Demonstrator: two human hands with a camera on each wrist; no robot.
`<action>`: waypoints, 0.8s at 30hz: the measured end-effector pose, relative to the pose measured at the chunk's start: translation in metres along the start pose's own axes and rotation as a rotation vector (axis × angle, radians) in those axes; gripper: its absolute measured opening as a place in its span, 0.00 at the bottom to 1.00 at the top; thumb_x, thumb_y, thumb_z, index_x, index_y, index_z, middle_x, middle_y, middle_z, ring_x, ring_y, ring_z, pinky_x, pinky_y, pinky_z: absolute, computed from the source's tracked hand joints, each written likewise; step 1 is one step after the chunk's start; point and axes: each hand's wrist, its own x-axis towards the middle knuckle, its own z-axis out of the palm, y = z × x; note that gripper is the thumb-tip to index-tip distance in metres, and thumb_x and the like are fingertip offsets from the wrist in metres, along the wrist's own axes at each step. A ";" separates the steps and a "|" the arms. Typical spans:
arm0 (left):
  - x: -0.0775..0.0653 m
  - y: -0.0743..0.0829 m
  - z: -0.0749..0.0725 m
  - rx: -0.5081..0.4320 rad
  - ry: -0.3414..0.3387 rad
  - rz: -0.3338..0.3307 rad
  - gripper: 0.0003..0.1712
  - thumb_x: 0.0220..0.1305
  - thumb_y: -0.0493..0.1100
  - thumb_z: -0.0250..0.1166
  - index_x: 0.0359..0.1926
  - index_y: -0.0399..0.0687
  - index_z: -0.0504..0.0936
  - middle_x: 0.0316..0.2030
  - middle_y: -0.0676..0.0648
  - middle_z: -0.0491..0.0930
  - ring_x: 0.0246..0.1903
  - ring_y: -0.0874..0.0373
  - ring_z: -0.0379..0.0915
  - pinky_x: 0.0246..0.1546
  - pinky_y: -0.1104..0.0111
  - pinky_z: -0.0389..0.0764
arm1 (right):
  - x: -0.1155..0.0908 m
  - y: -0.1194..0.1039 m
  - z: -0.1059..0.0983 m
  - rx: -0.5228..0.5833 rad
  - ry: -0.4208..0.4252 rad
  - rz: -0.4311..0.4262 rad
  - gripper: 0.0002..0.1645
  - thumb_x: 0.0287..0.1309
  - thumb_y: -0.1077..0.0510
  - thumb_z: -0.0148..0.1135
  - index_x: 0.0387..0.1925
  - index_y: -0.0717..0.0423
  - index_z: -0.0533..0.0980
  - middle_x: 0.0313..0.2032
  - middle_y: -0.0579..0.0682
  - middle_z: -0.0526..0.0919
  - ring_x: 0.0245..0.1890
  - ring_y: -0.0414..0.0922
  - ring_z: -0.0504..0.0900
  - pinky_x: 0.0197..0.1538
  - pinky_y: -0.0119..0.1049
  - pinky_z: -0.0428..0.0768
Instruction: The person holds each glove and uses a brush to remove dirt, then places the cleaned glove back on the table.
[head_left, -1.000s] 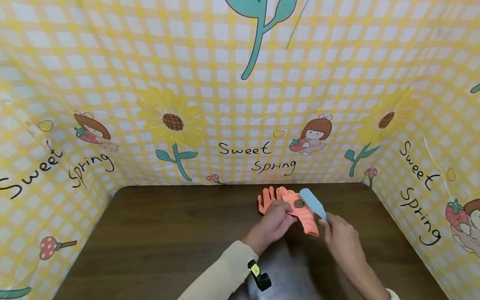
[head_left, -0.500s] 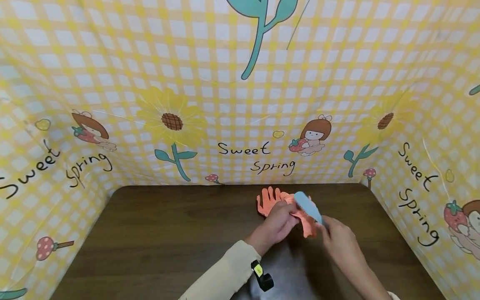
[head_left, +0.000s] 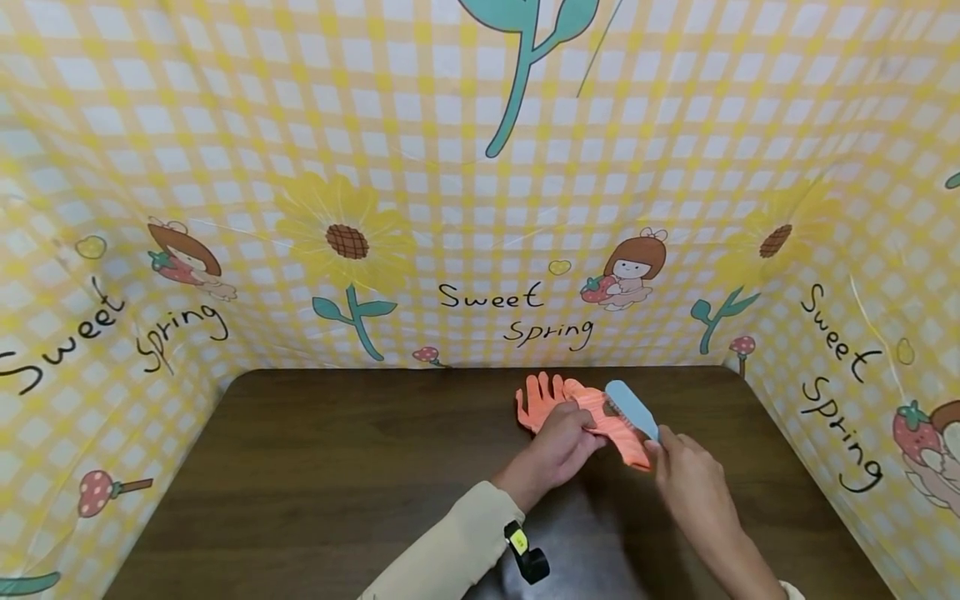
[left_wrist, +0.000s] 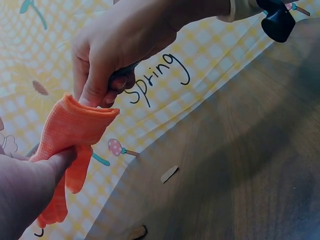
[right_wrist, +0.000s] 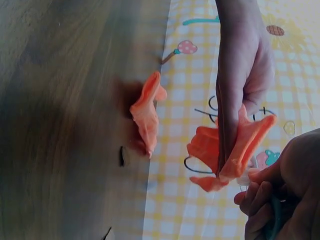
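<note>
Gloves of orange knit, two in all, lie at the heart of what we see. The held glove [left_wrist: 70,129] is over the far right part of the table [head_left: 337,475], its cuff gaping like a pocket toward the right side; we cannot tell whether anything is inside it. A dark spot [head_left: 608,409] marks its fabric. Our left hand [head_left: 558,446] pinches it, thumb against fingers. Our right hand [head_left: 693,483] has its fingers curled round the handle of a light-blue brush [head_left: 632,407]; the pale bristles face the glove beside that spot, and whether they touch the knit we cannot tell. Just past the left hand, the second glove [head_left: 538,404] rests on the wood, fingers spread toward the back; its inside is hidden from us. We wear a cream sleeve [head_left: 442,550] on the left arm, with a black strap [head_left: 531,565] by the cuff. Around the table hangs a yellow-checked cloth [head_left: 480,233], printed with sunflowers, strawberry-hugging girls and the words "Sweet Spring".
</note>
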 end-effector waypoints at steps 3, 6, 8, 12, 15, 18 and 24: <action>0.000 -0.001 0.001 0.009 0.006 -0.003 0.38 0.66 0.24 0.40 0.76 0.33 0.41 0.79 0.35 0.38 0.79 0.39 0.37 0.77 0.39 0.45 | 0.001 0.004 -0.001 0.000 0.000 -0.008 0.12 0.58 0.66 0.71 0.38 0.73 0.80 0.21 0.57 0.78 0.18 0.50 0.76 0.20 0.49 0.76; 0.001 -0.003 0.001 0.016 -0.007 0.004 0.34 0.66 0.24 0.39 0.73 0.33 0.45 0.79 0.35 0.39 0.79 0.39 0.37 0.77 0.39 0.45 | 0.003 0.009 -0.004 0.011 -0.049 0.021 0.10 0.61 0.65 0.69 0.37 0.72 0.79 0.21 0.57 0.77 0.18 0.49 0.74 0.20 0.47 0.74; 0.001 -0.003 0.001 0.017 -0.023 0.010 0.36 0.65 0.24 0.38 0.74 0.31 0.44 0.79 0.34 0.39 0.79 0.37 0.37 0.77 0.39 0.45 | 0.004 0.011 -0.008 0.023 -0.095 0.060 0.11 0.64 0.64 0.67 0.38 0.72 0.79 0.22 0.57 0.78 0.19 0.50 0.75 0.21 0.48 0.74; 0.000 -0.002 0.001 0.014 -0.039 0.011 0.44 0.64 0.24 0.38 0.78 0.30 0.31 0.80 0.32 0.33 0.79 0.35 0.36 0.77 0.38 0.43 | 0.007 0.010 -0.014 0.044 -0.131 0.119 0.13 0.68 0.61 0.64 0.43 0.71 0.79 0.25 0.57 0.80 0.23 0.52 0.77 0.26 0.52 0.75; -0.002 0.000 0.001 0.023 -0.043 0.005 0.45 0.65 0.24 0.38 0.78 0.31 0.28 0.80 0.32 0.33 0.79 0.36 0.36 0.77 0.39 0.43 | 0.007 0.001 -0.015 0.070 -0.118 0.107 0.14 0.67 0.61 0.65 0.46 0.70 0.80 0.27 0.57 0.81 0.24 0.52 0.77 0.27 0.51 0.75; -0.002 0.003 0.001 0.053 -0.083 0.014 0.38 0.69 0.26 0.39 0.78 0.27 0.42 0.80 0.33 0.46 0.79 0.39 0.45 0.77 0.42 0.48 | 0.005 -0.010 -0.013 0.080 -0.137 0.068 0.13 0.65 0.62 0.66 0.46 0.69 0.81 0.27 0.56 0.81 0.24 0.48 0.75 0.27 0.45 0.75; -0.005 0.005 0.001 0.041 -0.048 0.012 0.40 0.68 0.25 0.39 0.78 0.28 0.36 0.81 0.32 0.40 0.79 0.37 0.40 0.77 0.39 0.45 | 0.000 -0.014 -0.005 0.057 -0.148 0.041 0.17 0.65 0.63 0.66 0.49 0.73 0.82 0.32 0.61 0.85 0.28 0.53 0.83 0.30 0.49 0.80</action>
